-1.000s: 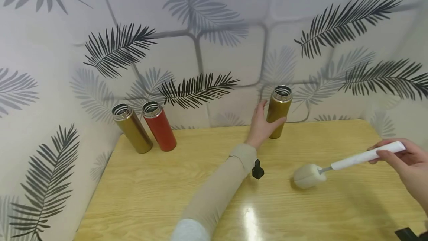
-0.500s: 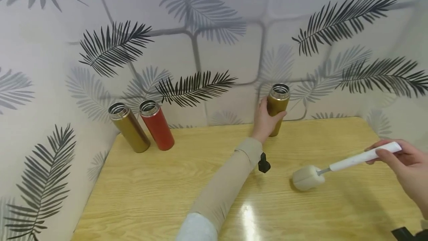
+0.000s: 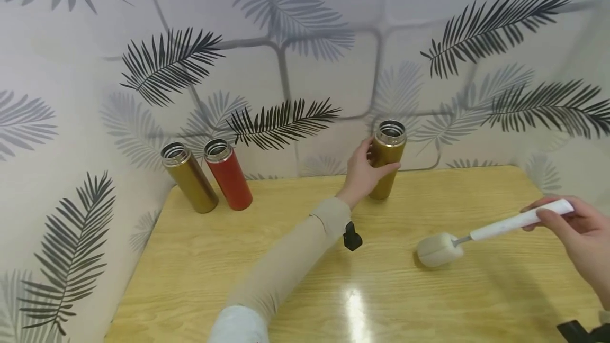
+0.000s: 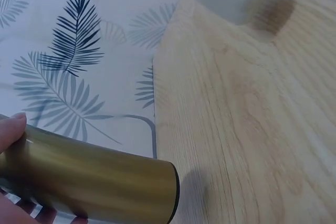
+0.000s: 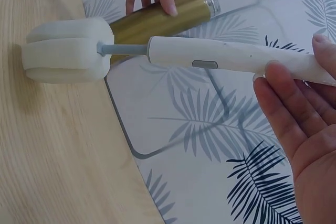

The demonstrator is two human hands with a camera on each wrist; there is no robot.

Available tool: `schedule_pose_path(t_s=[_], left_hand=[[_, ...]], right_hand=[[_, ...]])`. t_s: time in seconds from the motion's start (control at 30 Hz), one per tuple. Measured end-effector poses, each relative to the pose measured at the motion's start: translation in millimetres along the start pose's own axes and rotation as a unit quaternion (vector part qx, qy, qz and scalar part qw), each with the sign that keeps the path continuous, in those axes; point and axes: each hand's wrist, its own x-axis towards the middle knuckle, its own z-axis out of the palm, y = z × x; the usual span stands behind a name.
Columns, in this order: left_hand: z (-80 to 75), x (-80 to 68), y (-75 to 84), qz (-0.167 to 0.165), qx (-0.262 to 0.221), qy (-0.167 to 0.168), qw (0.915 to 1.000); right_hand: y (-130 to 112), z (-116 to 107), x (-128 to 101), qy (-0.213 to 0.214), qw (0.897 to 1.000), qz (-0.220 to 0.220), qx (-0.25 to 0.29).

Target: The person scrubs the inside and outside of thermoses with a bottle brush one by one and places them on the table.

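Note:
My left hand (image 3: 364, 174) grips an uncapped gold thermos bottle (image 3: 384, 156) near the back edge of the table, thumb on the near side. The bottle stands about upright with its steel-rimmed mouth upward. In the left wrist view, the base of the gold bottle (image 4: 115, 182) is at or just above the wood; I cannot tell which. My right hand (image 3: 583, 232) pinches the white handle of a sponge bottle brush (image 3: 521, 221) at the right. Its cream sponge head (image 3: 438, 250) hangs low over the table or touches it. The right wrist view shows the brush (image 5: 68, 51) extending past the fingers.
Another uncapped gold bottle (image 3: 190, 181) and a red bottle (image 3: 230, 178) stand close together at the table's back left. A leaf-patterned wall covering (image 3: 324, 78) rises right behind the wooden table (image 3: 200, 274).
My left hand has closed round the right-hand gold bottle and shifted it a little to the left and nearer. My right hand and the brush have stayed almost still.

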Motion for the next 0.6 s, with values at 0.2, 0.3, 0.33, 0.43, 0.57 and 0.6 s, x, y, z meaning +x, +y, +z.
schedule_pose_path(t_s=[0.2, 0.3, 0.33, 0.43, 0.57, 0.6], left_hand=[[-29.4, -27.2, 3.0, -0.001, 0.005, -0.017, 0.9998], [-41.9, -41.0, 2.9, 0.008, 0.013, -0.028, 0.9995], [-45.5, -45.4, 2.6, 0.011, 0.016, -0.032, 0.9993], [-55.9, -58.6, 1.8, 0.013, 0.024, -0.045, 0.9986], [-68.6, -76.2, 1.2, 0.001, 0.026, -0.055, 0.9981], [-71.5, -80.2, 0.7, -0.003, 0.025, -0.057, 0.9980]], right_hand=[[0.1, 5.2, 2.5, -0.009, 1.000, -0.006, -0.024], [-0.2, 7.6, 4.5, -0.016, 1.000, -0.012, -0.008], [-0.4, 8.4, 5.3, -0.020, 1.000, -0.015, -0.001], [-0.8, 10.8, 7.6, -0.031, 0.999, -0.026, 0.020], [-1.1, 16.5, 9.9, -0.035, 0.998, -0.032, 0.032], [-1.1, 18.5, 10.2, -0.033, 0.999, -0.031, 0.030]])
